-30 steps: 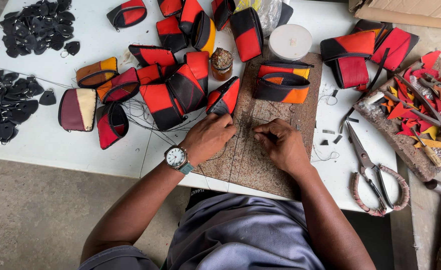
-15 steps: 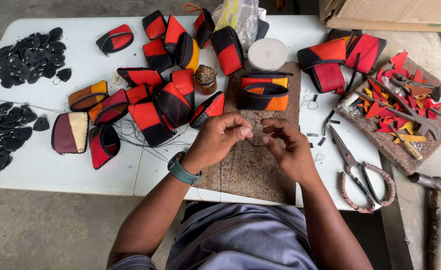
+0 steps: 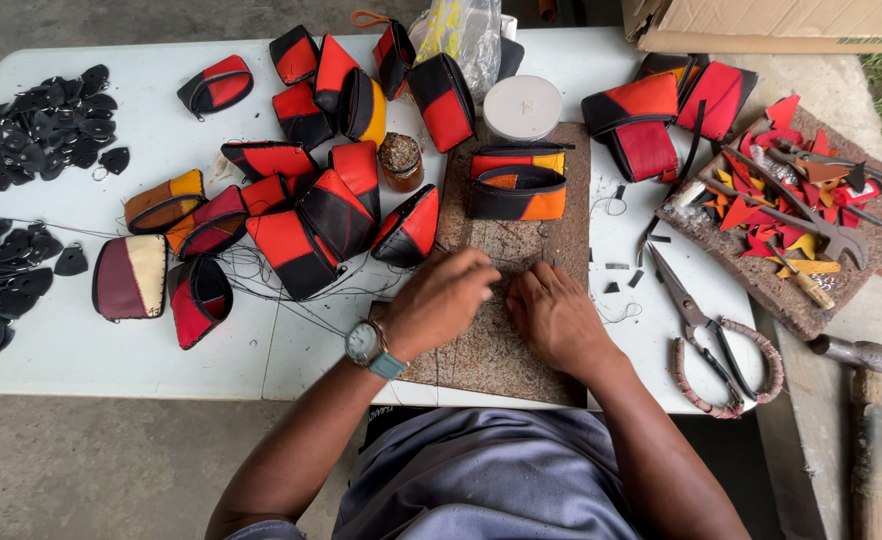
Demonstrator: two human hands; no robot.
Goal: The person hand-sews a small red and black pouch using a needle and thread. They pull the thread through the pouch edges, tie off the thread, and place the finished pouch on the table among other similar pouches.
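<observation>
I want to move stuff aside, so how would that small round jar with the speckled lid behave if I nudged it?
The jar stands upright, short and squat, so it probably slides rather than tips. Pouches crowd its left side, so it would likely bump them. If knocked over, its round body could roll.

A white table (image 3: 81,350) stands on grey concrete floor (image 3: 111,470) in daylight.

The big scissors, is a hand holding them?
No, the scissors lie alone on the white table, right of both hands on the brown board.

The person wears a grey-blue shirt (image 3: 481,475), bare forearms, and a teal-strapped wristwatch (image 3: 366,345).
</observation>
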